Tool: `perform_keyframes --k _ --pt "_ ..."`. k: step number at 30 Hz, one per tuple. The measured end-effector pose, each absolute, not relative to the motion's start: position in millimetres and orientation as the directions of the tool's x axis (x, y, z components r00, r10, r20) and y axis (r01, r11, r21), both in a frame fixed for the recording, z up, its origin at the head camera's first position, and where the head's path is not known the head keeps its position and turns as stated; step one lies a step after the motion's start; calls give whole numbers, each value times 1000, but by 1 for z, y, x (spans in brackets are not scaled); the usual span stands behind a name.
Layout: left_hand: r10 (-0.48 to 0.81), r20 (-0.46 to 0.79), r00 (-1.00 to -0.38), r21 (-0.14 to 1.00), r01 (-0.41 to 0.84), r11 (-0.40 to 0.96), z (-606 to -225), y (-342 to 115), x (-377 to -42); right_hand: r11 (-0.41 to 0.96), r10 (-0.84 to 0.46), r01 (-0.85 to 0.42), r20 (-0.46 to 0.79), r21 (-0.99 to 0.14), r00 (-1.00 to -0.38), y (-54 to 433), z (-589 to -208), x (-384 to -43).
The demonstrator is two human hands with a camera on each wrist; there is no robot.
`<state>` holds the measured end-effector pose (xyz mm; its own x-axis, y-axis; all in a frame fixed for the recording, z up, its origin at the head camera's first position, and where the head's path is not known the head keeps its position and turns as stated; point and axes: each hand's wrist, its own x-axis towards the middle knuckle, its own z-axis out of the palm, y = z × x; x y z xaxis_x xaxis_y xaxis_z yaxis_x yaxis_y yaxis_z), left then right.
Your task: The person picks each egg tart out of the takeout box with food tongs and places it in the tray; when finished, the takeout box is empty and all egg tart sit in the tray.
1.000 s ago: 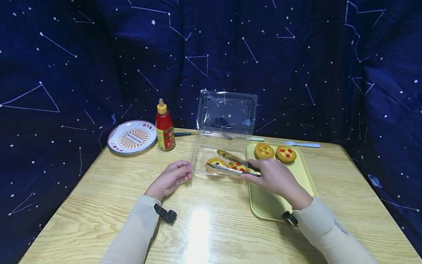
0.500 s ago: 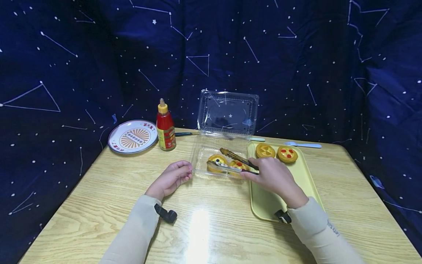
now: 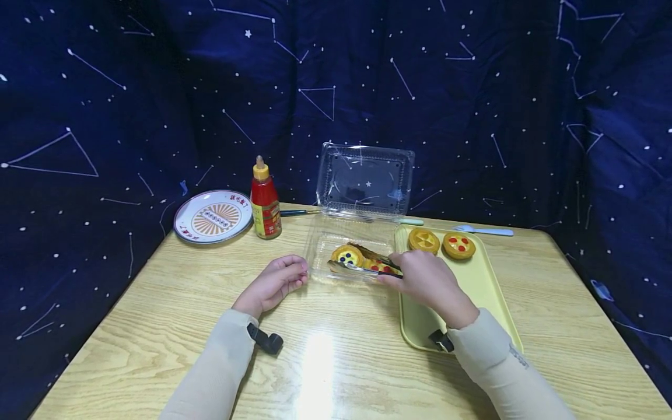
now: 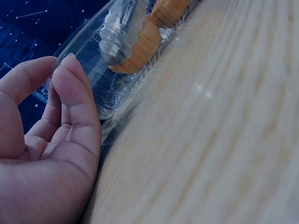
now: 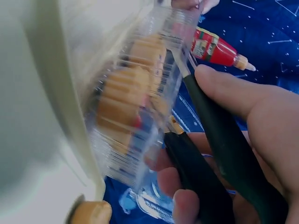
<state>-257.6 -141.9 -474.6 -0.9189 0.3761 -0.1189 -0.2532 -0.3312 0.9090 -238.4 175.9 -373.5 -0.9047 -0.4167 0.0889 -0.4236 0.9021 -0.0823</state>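
Observation:
My left hand pinches the near-left rim of a clear plastic container between thumb and fingertips. Inside the container sit a blueberry-topped tart and, to its right, a red-dotted tart, partly hidden by tongs. My right hand holds the tongs by their black handles, thumb on one arm and fingers round the other. The tong arms reach into the container on either side of the tarts, tips near the blueberry one. Whether they touch it, I cannot tell. The container's clear lid stands raised behind.
A yellow tray lies at right, bearing a plain-crossed tart and another red-dotted tart. Behind it lies a pale blue fork. A red sauce bottle and a patterned plate stand at back left.
My right hand has shifted slightly left and the tongs' arms have come lower and closer together around the tarts. The blueberry tart shows more fully. My left hand stays put.

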Motion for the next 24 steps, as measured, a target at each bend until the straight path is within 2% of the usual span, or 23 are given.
perform_keyframes --k 14,24 --pt "360 -134 -923 910 -259 -324 -477 -143 -259 903 -339 -387 241 -188 -909 186 -375 -225" --pt "363 -133 -922 910 -258 -324 -475 -142 -258 885 -307 -414 399 -215 -864 208 -369 -200"
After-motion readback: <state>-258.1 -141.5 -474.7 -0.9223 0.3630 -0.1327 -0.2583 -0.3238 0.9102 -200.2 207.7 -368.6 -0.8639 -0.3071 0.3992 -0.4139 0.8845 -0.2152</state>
